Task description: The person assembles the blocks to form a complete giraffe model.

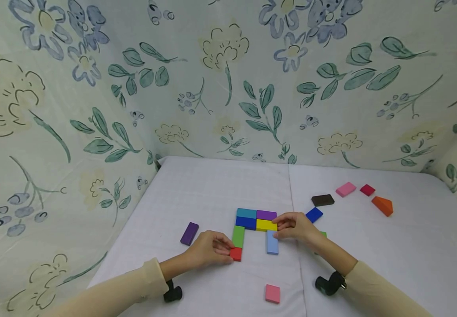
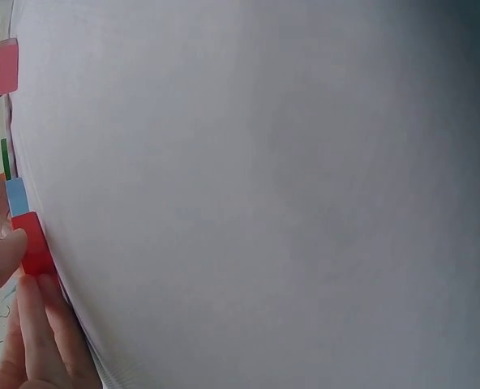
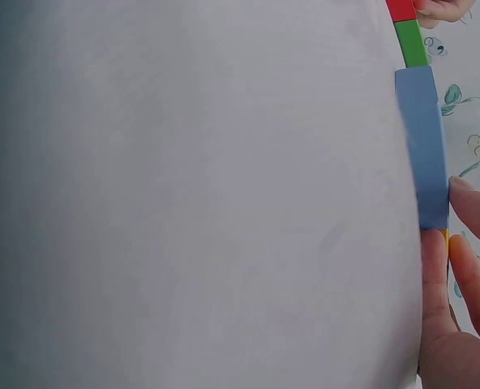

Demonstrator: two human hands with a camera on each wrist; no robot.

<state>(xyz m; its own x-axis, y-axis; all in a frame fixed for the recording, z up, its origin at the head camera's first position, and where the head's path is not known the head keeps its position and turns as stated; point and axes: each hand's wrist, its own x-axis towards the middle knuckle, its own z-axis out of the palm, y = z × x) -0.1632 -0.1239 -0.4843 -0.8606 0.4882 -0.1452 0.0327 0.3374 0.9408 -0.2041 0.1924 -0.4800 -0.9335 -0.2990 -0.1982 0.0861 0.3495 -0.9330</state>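
At the lower left end of a block layout, my left hand (image 1: 209,248) pinches a small red block (image 2: 34,245) between thumb and fingers. Directly above it lies a green block (image 1: 238,237). My right hand (image 1: 294,228) is at the opposite side, its fingers touching the right end of a yellow block (image 1: 265,225) and its thumb against the side of a light blue block (image 3: 423,146). A teal block (image 1: 246,212), a blue block (image 1: 246,223) and a purple block (image 1: 266,215) lie together along the top, touching the yellow one.
A dark purple block (image 1: 189,234) lies left of the layout, and a pink block (image 1: 272,293) in front. Farther right are a dark brown block (image 1: 323,200), another blue block (image 1: 314,215), a pink block (image 1: 345,189), a crimson block (image 1: 367,189) and an orange block (image 1: 383,205). My right arm partly hides another green block (image 1: 323,234).
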